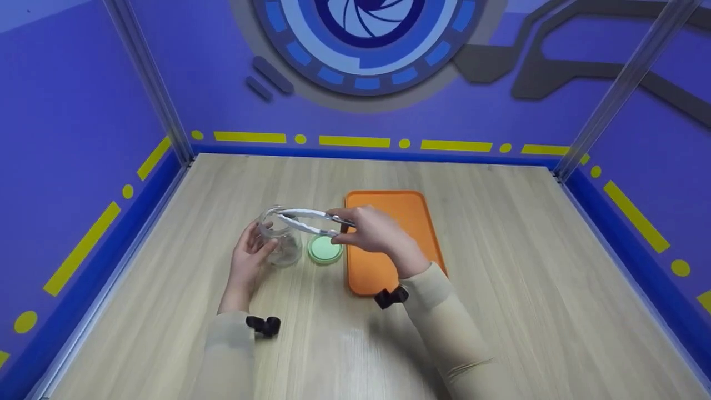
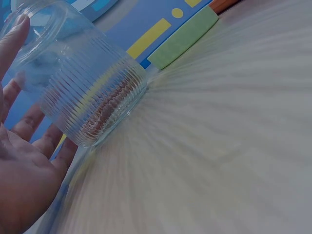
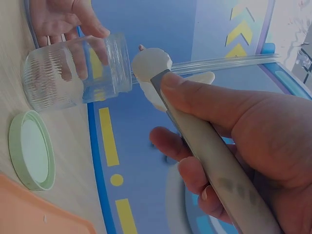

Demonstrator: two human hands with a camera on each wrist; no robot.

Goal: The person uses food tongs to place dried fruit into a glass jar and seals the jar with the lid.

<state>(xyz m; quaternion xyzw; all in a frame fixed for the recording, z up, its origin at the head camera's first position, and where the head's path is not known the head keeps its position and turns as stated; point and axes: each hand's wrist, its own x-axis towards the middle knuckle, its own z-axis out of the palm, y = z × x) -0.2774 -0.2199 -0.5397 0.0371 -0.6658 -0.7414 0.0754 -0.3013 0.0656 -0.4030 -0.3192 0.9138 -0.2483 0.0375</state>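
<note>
A clear ribbed glass jar (image 1: 286,251) stands on the table, its mouth uncovered. My left hand (image 1: 248,265) holds it from the left side, thumb near the rim in the left wrist view. My right hand (image 1: 375,236) grips metal tongs (image 3: 204,146) with white scalloped ends (image 3: 152,64). Those ends point left and come together at the jar's mouth. Whether they pinch anything I cannot tell. Reddish brown shows through the jar's base (image 2: 109,109) in the left wrist view; whether it is contents or the background seen through glass is unclear.
A pale green round lid (image 1: 325,249) lies on the table just right of the jar. Farther right is an orange tray (image 1: 369,272), partly under my right hand and forearm. Blue-purple panels (image 1: 344,119) wall the wooden table (image 1: 311,344) at the back and sides.
</note>
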